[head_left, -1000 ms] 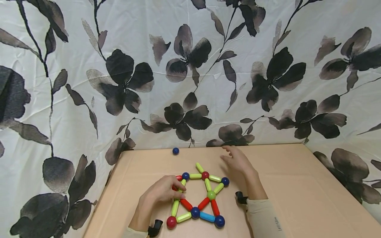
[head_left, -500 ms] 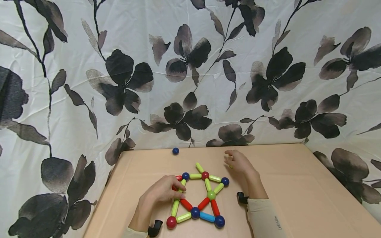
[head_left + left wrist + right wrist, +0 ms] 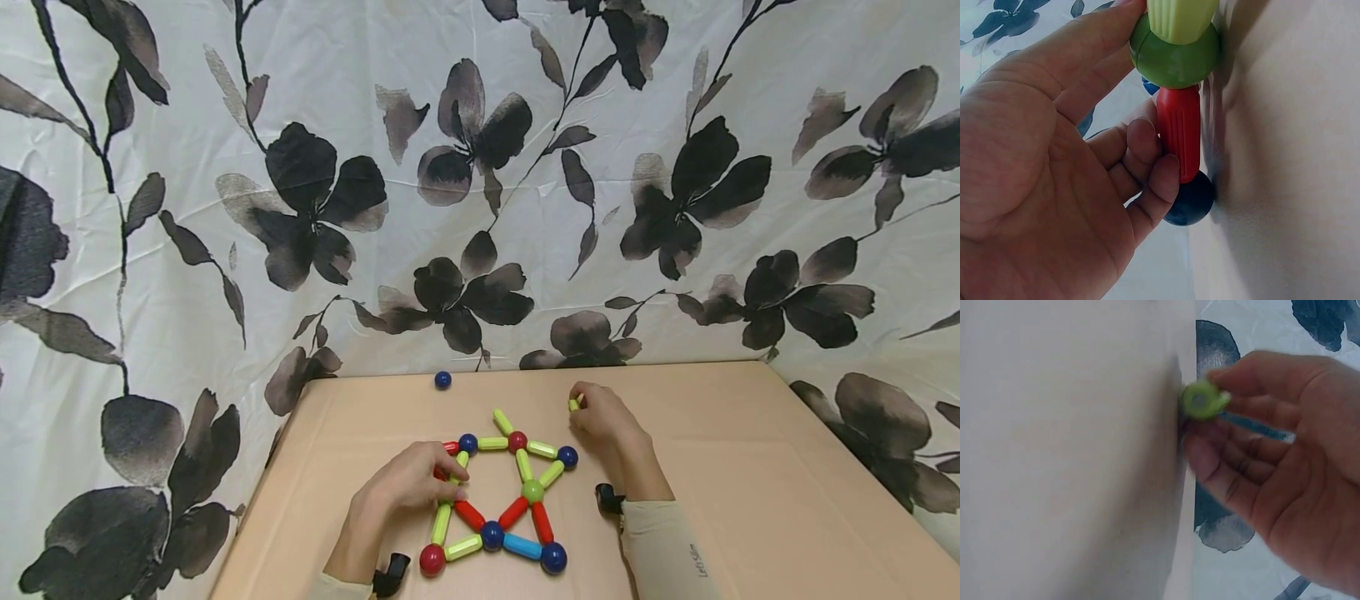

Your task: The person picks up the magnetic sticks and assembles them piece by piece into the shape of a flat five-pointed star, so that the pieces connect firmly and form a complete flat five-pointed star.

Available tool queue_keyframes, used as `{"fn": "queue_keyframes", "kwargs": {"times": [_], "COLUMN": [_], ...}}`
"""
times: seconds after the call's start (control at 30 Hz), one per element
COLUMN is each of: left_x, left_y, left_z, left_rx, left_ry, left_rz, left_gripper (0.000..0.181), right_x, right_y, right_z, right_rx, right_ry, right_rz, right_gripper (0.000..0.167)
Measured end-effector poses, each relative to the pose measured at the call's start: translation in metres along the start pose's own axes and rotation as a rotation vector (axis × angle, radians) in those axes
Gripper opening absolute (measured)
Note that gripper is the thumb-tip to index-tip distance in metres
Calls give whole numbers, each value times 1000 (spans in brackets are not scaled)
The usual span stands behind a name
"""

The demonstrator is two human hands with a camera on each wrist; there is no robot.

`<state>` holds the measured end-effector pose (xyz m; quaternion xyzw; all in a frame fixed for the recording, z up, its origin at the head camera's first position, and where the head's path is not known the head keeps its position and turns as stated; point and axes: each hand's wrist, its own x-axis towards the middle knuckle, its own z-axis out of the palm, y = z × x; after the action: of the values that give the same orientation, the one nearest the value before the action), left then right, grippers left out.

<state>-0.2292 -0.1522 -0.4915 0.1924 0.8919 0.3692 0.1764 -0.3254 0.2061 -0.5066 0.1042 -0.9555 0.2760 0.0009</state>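
A flat frame of magnetic sticks and balls, in yellow-green, red and blue, lies on the cardboard surface before me. My left hand holds its left side. In the left wrist view, curled fingertips touch a red stick below a green ball; one digit reaches that ball's upper edge. My right hand, beyond the frame's right corner, pinches a loose yellow-green magnetic stick. Its round end faces the right wrist camera. The left hand hides part of the frame in the head view.
A single blue ball sits near the far edge of the cardboard surface. Behind that edge hangs a white cloth with dark flowers. A black strap is on the left wrist, another on the right.
The right hand was spread near the far edge; its fingers have closed on the yellow-green stick and drawn slightly nearer. My left hand and the frame have stayed in place.
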Motion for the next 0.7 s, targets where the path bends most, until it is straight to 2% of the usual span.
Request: {"fn": "queue_keyframes", "kwargs": {"times": [0.07,0.27,0.37,0.53,0.7], "left_x": [0,-1,-1,-2,-1], "left_y": [1,2,2,2,2], "left_z": [0,-1,-1,-1,-1], "left_rx": [0,-2,-3,-4,-4], "left_ry": [0,-7,-8,-7,-10], "left_rz": [7,23,19,19,20], "left_gripper": [21,21,21,21,21], "right_x": [0,2,2,1,1], "right_y": [-6,-25,-34,-51,-72], "right_z": [-2,-7,-7,0,11], "right_rx": [54,153,215,377,502], "right_ry": [23,131,156,141,93], "right_rz": [4,-70,-94,-141,-147], "right_gripper": [22,27,28,32,33]}}
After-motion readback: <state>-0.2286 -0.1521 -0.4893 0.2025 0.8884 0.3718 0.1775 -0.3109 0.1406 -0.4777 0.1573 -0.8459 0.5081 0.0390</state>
